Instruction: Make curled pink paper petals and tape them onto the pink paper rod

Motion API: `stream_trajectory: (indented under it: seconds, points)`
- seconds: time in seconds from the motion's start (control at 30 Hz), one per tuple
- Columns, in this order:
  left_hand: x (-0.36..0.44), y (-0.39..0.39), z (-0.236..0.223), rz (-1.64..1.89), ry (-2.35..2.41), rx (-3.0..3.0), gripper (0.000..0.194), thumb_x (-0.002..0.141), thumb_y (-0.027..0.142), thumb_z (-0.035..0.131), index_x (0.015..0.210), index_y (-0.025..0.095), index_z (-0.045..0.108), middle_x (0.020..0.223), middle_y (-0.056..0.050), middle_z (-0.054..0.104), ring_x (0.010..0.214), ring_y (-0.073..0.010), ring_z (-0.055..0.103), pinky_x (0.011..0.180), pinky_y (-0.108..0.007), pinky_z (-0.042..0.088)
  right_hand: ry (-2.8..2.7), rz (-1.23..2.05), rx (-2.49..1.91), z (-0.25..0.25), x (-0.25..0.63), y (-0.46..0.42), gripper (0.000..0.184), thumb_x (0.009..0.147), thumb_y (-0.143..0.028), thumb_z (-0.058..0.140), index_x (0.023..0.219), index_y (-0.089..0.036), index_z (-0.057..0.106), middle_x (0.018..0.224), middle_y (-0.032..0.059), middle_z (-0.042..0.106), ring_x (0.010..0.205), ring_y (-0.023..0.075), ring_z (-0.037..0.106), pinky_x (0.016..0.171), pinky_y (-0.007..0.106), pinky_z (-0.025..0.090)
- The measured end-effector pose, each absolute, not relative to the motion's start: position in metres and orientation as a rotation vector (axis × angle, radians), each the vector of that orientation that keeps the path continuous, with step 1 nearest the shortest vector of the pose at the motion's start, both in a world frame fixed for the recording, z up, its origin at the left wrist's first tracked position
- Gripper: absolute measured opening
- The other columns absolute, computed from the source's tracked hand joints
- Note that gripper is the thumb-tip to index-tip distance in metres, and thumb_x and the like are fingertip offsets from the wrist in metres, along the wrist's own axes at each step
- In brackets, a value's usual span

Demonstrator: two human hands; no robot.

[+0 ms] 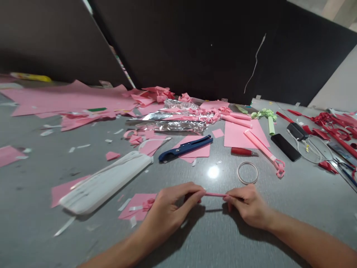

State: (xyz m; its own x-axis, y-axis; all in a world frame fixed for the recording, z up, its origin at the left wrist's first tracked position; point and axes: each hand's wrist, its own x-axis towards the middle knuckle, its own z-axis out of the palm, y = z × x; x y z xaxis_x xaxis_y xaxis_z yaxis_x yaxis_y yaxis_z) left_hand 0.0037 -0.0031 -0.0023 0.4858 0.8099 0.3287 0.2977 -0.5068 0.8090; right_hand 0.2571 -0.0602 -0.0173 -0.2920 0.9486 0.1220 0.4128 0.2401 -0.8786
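My left hand (178, 206) pinches one end of a thin pink paper strip (215, 194), and my right hand (248, 204) pinches its other end. The strip runs level and taut between them, just above the grey table, with its shadow below. Just beyond my right hand lies a thin ring (248, 172), perhaps a roll of narrow tape. Left of my left hand is a pink paper square (139, 204) with a small crumpled pink piece and bits of white tape on it. Farther off are navy-handled scissors (185, 148) and a small red-handled knife (244, 152).
A long white padded bundle (107, 182) lies at the left. Behind are crumpled foil (178, 125), pink sheets (75, 97) and rolled pink paper tubes (259, 144). To the right sit a black phone (286, 147), a charger with a cable (298, 131) and red paper pieces. A dark panel (195, 44) closes the back.
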Motion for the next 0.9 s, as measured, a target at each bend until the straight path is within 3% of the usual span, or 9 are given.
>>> stream_trajectory:
  seconds: [0.23,0.43,0.67,0.9]
  points:
    - [0.0031,-0.0019,-0.0016,0.898,0.86,2.049,0.028,0.104,0.031,0.061,0.087,0.021,0.081,0.075,-0.002,0.08,0.065,-0.0165,0.074,0.062,-0.023,0.056,-1.834,1.012,-1.271,-0.0135,0.2561,-0.0582,0.045,0.111,-0.036,0.056,0.075,-0.017,0.077,0.07,0.0042,0.075,0.062,0.0145,0.064,0.066,0.027,0.049]
    - [0.0027,-0.0023,-0.0027,0.836,0.914,2.066,0.031,0.106,0.036,0.061,0.086,0.019,0.078,0.074,-0.003,0.077,0.064,-0.0156,0.069,0.063,-0.024,0.054,-1.809,1.022,-1.347,-0.0119,0.2568,-0.0564,0.028,0.107,-0.033,0.065,0.097,-0.015,0.085,0.073,0.0041,0.076,0.062,0.0144,0.06,0.062,0.028,0.044]
    - [0.0064,-0.0065,-0.0049,0.834,0.896,2.093,0.027,0.108,0.031,0.057,0.095,0.018,0.077,0.085,-0.004,0.079,0.076,-0.0165,0.072,0.072,-0.026,0.054,-1.811,0.989,-1.305,-0.0095,0.258,-0.0569,0.031,0.108,-0.032,0.063,0.089,-0.015,0.082,0.073,0.0045,0.077,0.063,0.0151,0.065,0.064,0.027,0.045]
    - [0.0053,-0.0059,-0.0083,0.817,0.923,2.165,0.024,0.106,0.025,0.055,0.094,0.017,0.073,0.086,-0.005,0.075,0.08,-0.0189,0.068,0.076,-0.032,0.051,-1.862,0.826,-1.301,-0.0094,0.2564,-0.0564,0.026,0.106,-0.031,0.064,0.096,-0.016,0.083,0.082,0.0065,0.079,0.07,0.0171,0.067,0.067,0.03,0.049]
